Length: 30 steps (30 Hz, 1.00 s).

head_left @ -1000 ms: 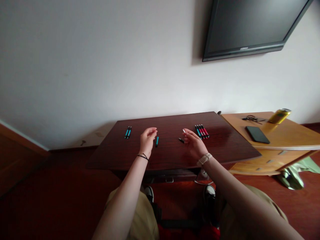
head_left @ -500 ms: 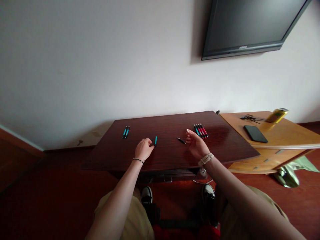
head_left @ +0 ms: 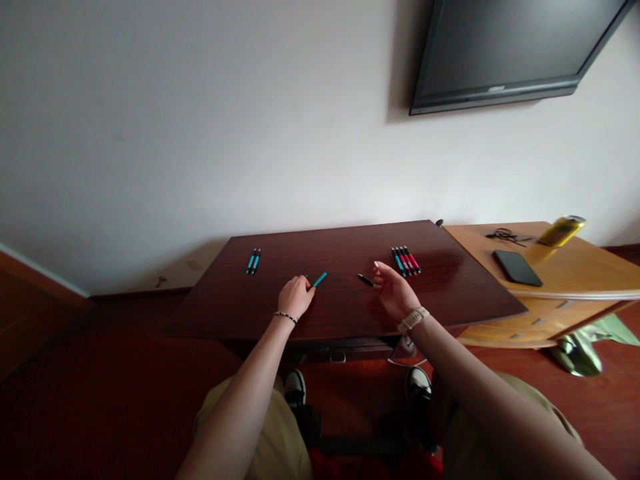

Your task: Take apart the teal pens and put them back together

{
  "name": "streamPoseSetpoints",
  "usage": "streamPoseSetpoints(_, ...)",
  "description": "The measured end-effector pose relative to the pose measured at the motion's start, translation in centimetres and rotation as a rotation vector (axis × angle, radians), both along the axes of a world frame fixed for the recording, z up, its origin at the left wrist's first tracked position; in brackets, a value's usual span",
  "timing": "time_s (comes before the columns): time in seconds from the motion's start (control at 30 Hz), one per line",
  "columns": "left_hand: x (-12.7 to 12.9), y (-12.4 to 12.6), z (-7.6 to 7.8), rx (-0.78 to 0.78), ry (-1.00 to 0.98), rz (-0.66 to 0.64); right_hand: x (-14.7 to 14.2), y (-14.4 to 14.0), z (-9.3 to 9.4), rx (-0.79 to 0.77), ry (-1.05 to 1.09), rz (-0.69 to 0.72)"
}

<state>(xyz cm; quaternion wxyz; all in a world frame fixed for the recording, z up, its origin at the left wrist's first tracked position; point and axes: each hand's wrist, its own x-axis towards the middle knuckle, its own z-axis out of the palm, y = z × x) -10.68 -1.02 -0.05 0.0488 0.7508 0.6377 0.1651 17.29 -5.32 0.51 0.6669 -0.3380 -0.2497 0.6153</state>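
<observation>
Left hand (head_left: 295,297) pinching teal pen (head_left: 319,279), right hand (head_left: 393,291) curled open

Low in the centre of the frame, the left hand (head_left: 295,297) pinches one end of a teal pen (head_left: 319,279) that slants up to the right over the dark wooden table (head_left: 345,313). Right of centre, the right hand (head_left: 394,293) curls loosely, fingers apart, just beside a small black pen (head_left: 365,280). Two teal pens (head_left: 253,261) lie left of centre, and a row of red and teal pens (head_left: 406,261) lies toward the right.
</observation>
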Motion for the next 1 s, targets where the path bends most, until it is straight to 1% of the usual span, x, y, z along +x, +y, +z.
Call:
streamPoseSetpoints(0.1, -0.11, 0.20, -0.15, -0.008, -0.017, -0.023, -0.17, -0.07, 0.08, 0.000, -0.010, 0.001)
streamPoseSetpoints(0.3, 0.11, -0.03, -0.11, 0.007, -0.057, -0.125, -0.35, -0.03, 0.03, 0.007, -0.062, -0.006)
streamPoseSetpoints(0.4, 0.23, -0.21, 0.16, 0.012, -0.077, -0.127, -0.42, 0.08, -0.23, 0.013, -0.081, 0.006)
streamPoseSetpoints(0.53, 0.24, -0.23, 0.41, 0.030, -0.098, -0.113, -0.44, 0.19, -0.57, 0.004, -0.051, 0.009)
streamPoseSetpoints(0.7, 0.20, -0.02, 0.21, 0.007, -0.073, -0.116, -0.35, 0.14, -0.68, 0.000, -0.020, 0.013)
streamPoseSetpoints(0.83, 0.18, 0.03, 0.01, 0.000, -0.078, -0.145, -0.35, 0.04, -0.64, 0.013, -0.054, 0.009)
streamPoseSetpoints(1.0, 0.32, -0.15, 0.05, 0.008, -0.096, -0.174, -0.59, -0.06, -0.57, 0.004, -0.045, 0.007)
